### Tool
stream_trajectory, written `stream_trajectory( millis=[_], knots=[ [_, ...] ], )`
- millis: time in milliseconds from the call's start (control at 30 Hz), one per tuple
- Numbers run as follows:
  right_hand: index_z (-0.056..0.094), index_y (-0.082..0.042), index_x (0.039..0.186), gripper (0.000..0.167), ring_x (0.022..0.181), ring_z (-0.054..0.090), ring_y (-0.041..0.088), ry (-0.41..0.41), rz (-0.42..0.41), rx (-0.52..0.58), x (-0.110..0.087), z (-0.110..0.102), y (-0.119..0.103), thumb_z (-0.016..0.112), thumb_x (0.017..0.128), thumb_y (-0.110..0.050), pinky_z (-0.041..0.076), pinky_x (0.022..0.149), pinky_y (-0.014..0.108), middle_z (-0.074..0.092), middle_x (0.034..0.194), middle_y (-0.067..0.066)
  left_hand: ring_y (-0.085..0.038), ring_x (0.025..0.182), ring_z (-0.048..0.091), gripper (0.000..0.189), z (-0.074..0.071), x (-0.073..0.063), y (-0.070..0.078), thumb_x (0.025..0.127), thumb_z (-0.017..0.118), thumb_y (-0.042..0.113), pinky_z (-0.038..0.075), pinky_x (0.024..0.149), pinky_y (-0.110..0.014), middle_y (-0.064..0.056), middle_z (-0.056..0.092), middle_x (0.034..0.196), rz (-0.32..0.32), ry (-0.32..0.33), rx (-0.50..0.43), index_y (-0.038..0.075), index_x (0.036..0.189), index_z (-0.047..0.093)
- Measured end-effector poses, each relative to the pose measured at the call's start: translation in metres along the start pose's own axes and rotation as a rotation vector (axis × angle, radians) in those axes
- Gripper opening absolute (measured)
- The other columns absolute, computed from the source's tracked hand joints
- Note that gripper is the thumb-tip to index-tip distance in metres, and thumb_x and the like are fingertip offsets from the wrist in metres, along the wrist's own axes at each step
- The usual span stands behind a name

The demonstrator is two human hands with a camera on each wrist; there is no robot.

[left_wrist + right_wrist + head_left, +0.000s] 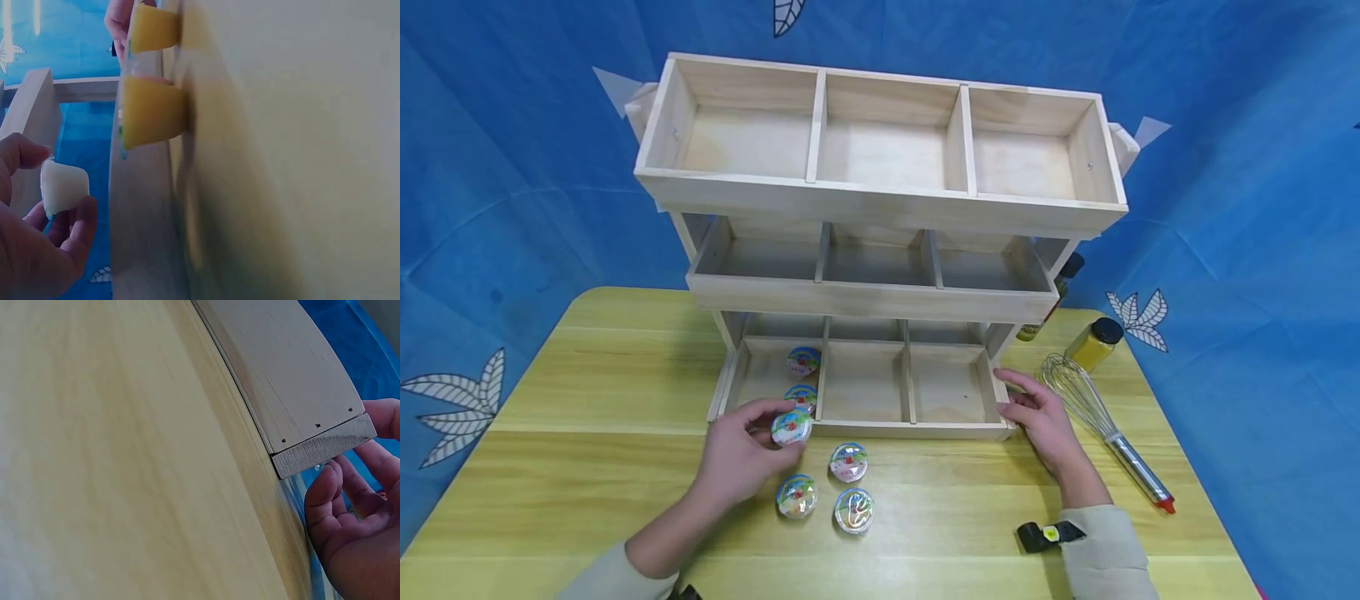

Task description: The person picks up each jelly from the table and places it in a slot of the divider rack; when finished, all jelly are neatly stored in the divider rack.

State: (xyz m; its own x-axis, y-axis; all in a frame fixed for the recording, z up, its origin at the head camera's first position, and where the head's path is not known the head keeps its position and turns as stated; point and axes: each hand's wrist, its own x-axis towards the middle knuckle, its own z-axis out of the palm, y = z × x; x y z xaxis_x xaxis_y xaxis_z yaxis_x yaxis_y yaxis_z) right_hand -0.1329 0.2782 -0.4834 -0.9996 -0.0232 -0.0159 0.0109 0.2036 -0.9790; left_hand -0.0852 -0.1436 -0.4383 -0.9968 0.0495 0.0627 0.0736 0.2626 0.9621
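Between thumb and fingers, my left hand (739,454) holds a small jelly cup (792,427) with a printed film lid, near the front edge of the rack's bottom tier. The left wrist view shows this cup's pale white body (65,187). Two more jelly cups (803,361) sit in the bottom tier's left compartment. Three others stand on the table, including a pinkish jelly cup (848,462); two yellow ones (153,112) show in the left wrist view. My right hand (1043,421) rests its fingertips against the right end of the wooden rack (895,431); its fingers look relaxed.
The three-tier rack has three compartments per tier. Right of it lie a whisk (1101,421) and a yellow jar with a black lid (1093,343). A dark-capped bottle (1063,283) stands partly hidden behind the rack. Blue cloth (512,208) surrounds the wooden table (625,367).
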Motion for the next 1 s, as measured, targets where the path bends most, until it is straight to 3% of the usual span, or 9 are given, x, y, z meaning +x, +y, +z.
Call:
stream_trajectory(
  millis=[200,400,633,800,1000],
  knots=[
    [0.052,0.002,0.141,0.052,0.095,0.058,0.017,-0.001,-0.002,-0.005,-0.002,0.000,-0.003,0.067,0.091,0.002,0.052,0.078,0.023,0.048,0.141,0.019,-0.028,0.090,0.067,0.049,0.008,0.015,0.011,0.068,0.082,-0.010,0.059,0.075,-0.029,-0.017,0.064,0.108,0.017,-0.051,-0.081,0.000,0.115,0.069],
    [0.054,0.002,0.140,0.050,0.096,0.059,0.015,-0.001,0.006,-0.006,0.000,-0.001,-0.003,0.067,0.092,0.002,0.053,0.079,0.023,0.049,0.140,0.018,-0.031,0.093,0.066,0.047,0.020,0.037,0.013,0.069,0.078,-0.013,0.059,0.077,-0.031,-0.019,0.063,0.109,0.105,-0.096,-0.155,-0.003,0.114,0.068],
    [0.055,0.000,0.140,0.051,0.091,0.057,0.016,0.000,0.001,-0.026,0.002,-0.002,0.002,0.068,0.091,-0.001,0.052,0.075,0.023,0.051,0.135,0.014,-0.030,0.095,0.065,0.046,0.033,0.061,0.017,0.069,0.078,-0.014,0.058,0.077,-0.028,-0.019,0.065,0.109,0.182,-0.091,-0.172,-0.006,0.113,0.068],
    [0.055,-0.002,0.140,0.050,0.094,0.057,0.016,-0.002,0.007,-0.020,0.003,-0.003,0.004,0.068,0.091,-0.001,0.051,0.078,0.023,0.050,0.139,0.014,-0.029,0.095,0.062,0.044,0.045,0.080,0.018,0.069,0.079,-0.011,0.057,0.078,-0.027,-0.017,0.066,0.107,0.183,-0.090,-0.160,-0.003,0.111,0.070],
    [0.056,-0.001,0.140,0.050,0.091,0.056,0.015,0.001,0.001,-0.023,0.003,-0.003,0.005,0.068,0.091,0.000,0.051,0.075,0.023,0.051,0.136,0.014,-0.028,0.094,0.063,0.043,0.068,0.095,0.017,0.070,0.079,-0.007,0.056,0.075,-0.026,-0.016,0.066,0.105,0.130,-0.087,-0.156,-0.003,0.112,0.070]
  ],
)
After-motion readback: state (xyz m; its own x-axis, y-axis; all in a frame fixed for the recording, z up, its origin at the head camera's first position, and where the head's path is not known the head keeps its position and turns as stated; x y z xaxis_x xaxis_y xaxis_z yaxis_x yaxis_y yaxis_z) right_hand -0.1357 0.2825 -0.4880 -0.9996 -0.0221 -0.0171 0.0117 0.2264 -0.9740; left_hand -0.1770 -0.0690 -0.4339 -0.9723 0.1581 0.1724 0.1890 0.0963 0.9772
